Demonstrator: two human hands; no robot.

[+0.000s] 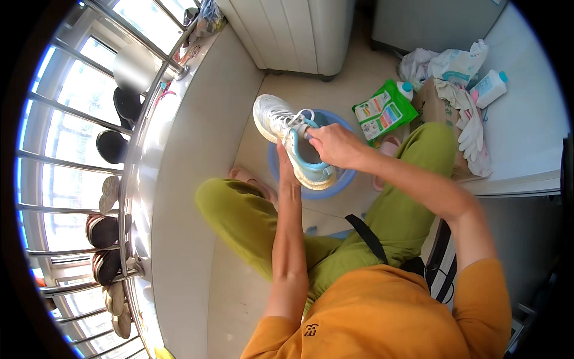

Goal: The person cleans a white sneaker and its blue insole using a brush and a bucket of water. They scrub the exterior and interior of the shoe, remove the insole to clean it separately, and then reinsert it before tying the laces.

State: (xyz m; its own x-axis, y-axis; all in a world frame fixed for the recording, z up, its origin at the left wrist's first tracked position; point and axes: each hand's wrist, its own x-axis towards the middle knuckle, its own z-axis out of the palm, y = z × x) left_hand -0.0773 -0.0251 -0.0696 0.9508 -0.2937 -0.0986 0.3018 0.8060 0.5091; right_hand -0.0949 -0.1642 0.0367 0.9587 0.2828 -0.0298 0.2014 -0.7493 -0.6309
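Note:
A white sneaker with light-blue lining [274,116] is held above a blue plastic basin [344,185], its toe pointing up and to the left. My left hand [287,165] supports it from the side and underneath; the shoe covers most of the fingers. At the shoe's opening, my right hand [335,144] has its fingers closed near the tongue. Whether these fingers also pinch something small inside, I cannot tell. White laces [293,120] are threaded across the upper. The basin's contents are mostly hidden beneath the shoe.
A green printed pouch [386,113] lies right of the basin, beside a cardboard box [428,101] with white gloves [471,140] draped over it. A white bottle [489,89] sits behind. Several shoes hang along the steel railing [128,179] at left. A white appliance [291,33] stands ahead.

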